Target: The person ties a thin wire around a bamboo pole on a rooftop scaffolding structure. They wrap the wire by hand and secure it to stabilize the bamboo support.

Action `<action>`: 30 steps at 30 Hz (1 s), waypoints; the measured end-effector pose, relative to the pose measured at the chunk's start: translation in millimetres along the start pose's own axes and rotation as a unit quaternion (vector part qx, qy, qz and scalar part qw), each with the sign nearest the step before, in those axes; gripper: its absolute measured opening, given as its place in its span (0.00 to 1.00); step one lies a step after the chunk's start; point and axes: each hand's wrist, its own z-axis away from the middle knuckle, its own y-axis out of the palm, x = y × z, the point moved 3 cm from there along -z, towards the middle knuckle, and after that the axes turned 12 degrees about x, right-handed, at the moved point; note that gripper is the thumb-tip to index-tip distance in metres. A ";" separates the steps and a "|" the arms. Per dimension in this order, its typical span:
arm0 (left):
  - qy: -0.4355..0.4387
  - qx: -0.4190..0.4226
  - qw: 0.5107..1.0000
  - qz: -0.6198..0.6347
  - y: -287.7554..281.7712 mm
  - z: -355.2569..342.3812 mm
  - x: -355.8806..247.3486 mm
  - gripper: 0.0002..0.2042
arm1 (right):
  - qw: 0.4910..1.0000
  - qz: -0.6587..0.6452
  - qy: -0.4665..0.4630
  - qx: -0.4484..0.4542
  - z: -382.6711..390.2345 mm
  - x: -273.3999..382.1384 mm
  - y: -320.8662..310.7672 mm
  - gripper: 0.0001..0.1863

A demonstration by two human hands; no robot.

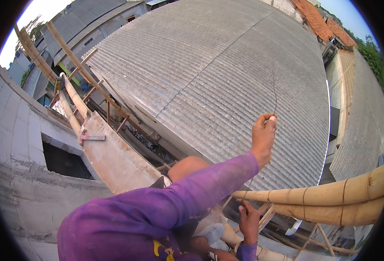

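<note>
Left hand (263, 138) pinches wire (275, 92), upper end loose; right hand (249, 221) half-curled, hold unclear. Bamboo poles (325, 193) already banded; this wire appears unfastened.

head-worn fisheye, looking downward, close in

A worker wears a long-sleeved purple top (109, 222), creased at the shoulder and mottled with paler patches along its left sleeve (216, 180), above a yellow printed motif (162, 249) with darker detail. Right of that motif shows the matching purple right sleeve (247, 252). The left hand (264, 137) and right hand (249, 219) are bare.
</note>
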 end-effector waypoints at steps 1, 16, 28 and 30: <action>0.013 0.004 1.000 -0.012 0.1 -2.9 -3.8 0.09 | 0.998 -0.017 -0.010 0.055 5.0 9.5 2.4 0.15; 0.008 -0.012 0.993 0.115 -9.5 0.2 -53.0 0.05 | 0.914 0.241 -0.124 -0.302 18.4 20.9 -51.5 0.10; 0.055 0.041 0.995 0.076 -0.9 3.4 -44.0 0.06 | 0.914 0.073 -0.070 -0.393 7.1 17.4 -36.9 0.11; 0.074 0.056 0.994 0.052 0.5 2.6 -45.9 0.06 | 0.975 0.075 -0.047 -0.204 3.5 25.5 -22.3 0.11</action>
